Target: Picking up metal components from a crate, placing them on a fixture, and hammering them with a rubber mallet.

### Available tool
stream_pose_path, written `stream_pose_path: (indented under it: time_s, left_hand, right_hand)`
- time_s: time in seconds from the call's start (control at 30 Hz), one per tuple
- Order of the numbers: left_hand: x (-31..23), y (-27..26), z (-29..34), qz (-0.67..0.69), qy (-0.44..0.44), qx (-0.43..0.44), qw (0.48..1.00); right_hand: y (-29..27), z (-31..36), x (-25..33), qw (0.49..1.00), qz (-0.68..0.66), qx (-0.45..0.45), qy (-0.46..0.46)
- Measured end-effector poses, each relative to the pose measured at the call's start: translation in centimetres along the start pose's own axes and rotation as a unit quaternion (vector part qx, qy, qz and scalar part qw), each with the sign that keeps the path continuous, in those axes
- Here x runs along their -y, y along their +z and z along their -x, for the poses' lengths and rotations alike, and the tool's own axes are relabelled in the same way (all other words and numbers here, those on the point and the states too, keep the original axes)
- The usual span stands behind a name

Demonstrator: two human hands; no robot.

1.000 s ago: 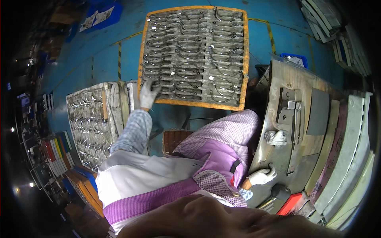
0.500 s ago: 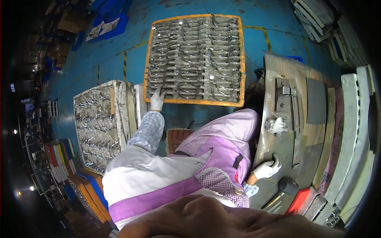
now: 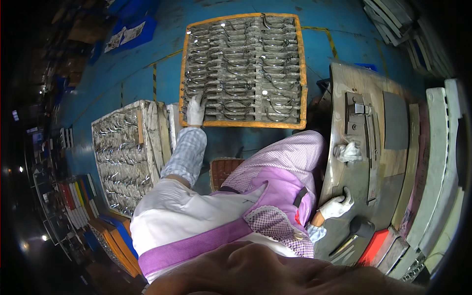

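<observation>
A person seen from above, in a white top and a lavender apron with gingham panels, reaches with the left hand into the lower left corner of a tray in the upper middle of the frame. The curved metal pieces lie in that tray, the nearest of them at and just beside the fingertips; the hand's thin white glove hides the contact, so whether the fingers are closed on a piece cannot be told. The pieces are slim, shiny and bowed, set in three columns on a rough grey lining with raised ridges, inside an orange, scuffed rim. The right hand, also in a white glove, rests at the lower right, over the near edge of a workbench, its fingers loosely curled and apart. The bench has a worn, greyish surface, brown toward the top. On it are a steel fixture with a long narrow bar, a flat dark grey mat, a crumpled white cloth or glove, and, near the right hand, a mallet with a rounded black head. At the left of the frame, a second tray with a battered, whitish side holds rows of glinting metal parts. The floor is smooth blue, with yellow-and-black striped lines.
</observation>
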State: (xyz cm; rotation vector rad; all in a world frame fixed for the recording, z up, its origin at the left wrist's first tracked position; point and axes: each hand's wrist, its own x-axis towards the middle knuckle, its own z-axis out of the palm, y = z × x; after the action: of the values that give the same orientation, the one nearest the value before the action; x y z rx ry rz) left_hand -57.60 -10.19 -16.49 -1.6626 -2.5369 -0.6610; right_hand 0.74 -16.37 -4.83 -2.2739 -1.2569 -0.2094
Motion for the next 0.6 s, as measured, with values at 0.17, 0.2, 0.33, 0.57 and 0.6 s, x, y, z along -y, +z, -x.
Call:
stream_pose_path:
  time_s: [0.17, 0.2, 0.33, 0.57, 0.6]
  left_hand:
    - [0.7, 1.5, -0.7, 0.064, -0.067, 0.035, 0.995]
    - [0.9, 1.8, -0.7, 0.088, -0.084, 0.041, 0.992]
    - [1.2, 3.0, -1.2, 0.063, -0.127, -0.039, 0.989]
    - [0.5, 3.9, -3.3, 0.023, -0.166, -0.020, 0.986]
    - [0.4, 3.8, -3.4, 0.029, -0.154, -0.031, 0.987]
  right_hand:
    - [0.1, 0.1, -0.3, 1.000, -0.011, 0.001, -0.012]
    - [0.1, 0.1, -0.3, 1.000, -0.009, -0.004, -0.015]
    - [0.1, 0.0, -0.3, 1.000, -0.021, 0.011, -0.008]
    - [-0.1, 0.0, -0.1, 1.000, -0.019, 0.011, -0.002]
    - [-0.1, 0.0, 0.0, 1.000, -0.019, 0.010, -0.001]
